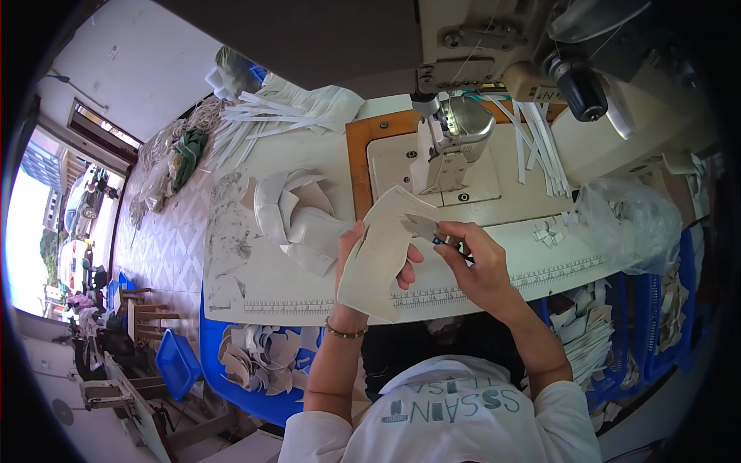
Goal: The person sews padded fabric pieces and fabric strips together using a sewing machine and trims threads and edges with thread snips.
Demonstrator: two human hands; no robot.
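My left hand (410, 268) grips a large off-white cut panel (380, 251), which looks like leather or stiff fabric. The thumb is at its left edge and the other fingers curl behind it, partly hidden. My right hand (480, 266) is closed around small thread snips (422, 227) with grey blades and a dark and blue handle. Their blades lie against the panel's right edge; whether they are cutting cannot be made out. Just beyond my hands stands the sewing machine's metal post (448, 158). Several curved off-white pieces (297, 220) lie on the table to the left.
The white table (231, 285) has a ruler strip along its near edge. White strips (258, 119) lie at the far left, others (539, 147) beside the machine. A clear plastic bag (629, 224) sits at right. Blue bins (208, 359) with cut pieces stand below the table edge.
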